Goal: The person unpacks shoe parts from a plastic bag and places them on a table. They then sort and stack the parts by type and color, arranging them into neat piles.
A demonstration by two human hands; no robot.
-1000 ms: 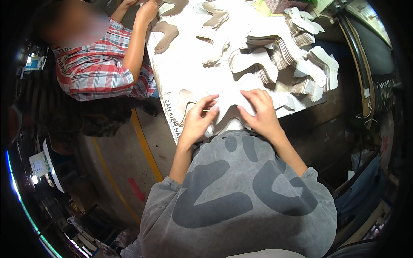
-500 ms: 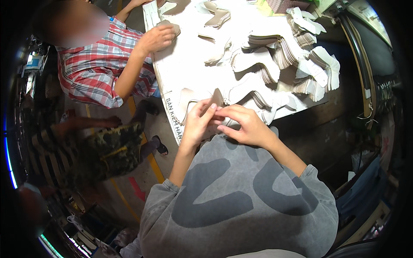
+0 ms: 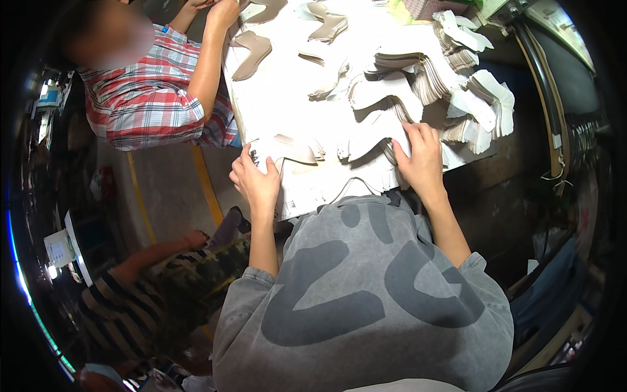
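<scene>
My left hand, thumb and fingers apart, is at the left edge of the white table, holding nothing visible. Beside it lies a small stack of curved beige cut pieces. My right hand is at the right end of a pile of pale V-shaped cut pieces. Its thumb and fingers are spread against the pile's end, and I cannot see any piece gripped between them. The material of these flat pieces, perhaps leather or fabric, cannot be told for sure.
More stacks of pale curved pieces stand toward the table's right side. Brown V-shaped pieces lie at the far left, near a co-worker in a plaid shirt. Another person in striped clothing is at lower left. The white table ends close to my body.
My hands, earlier together around a brown piece, have moved apart to left and right, and that piece has left them. The co-worker's hand has moved away from a brown piece toward the far edge.
</scene>
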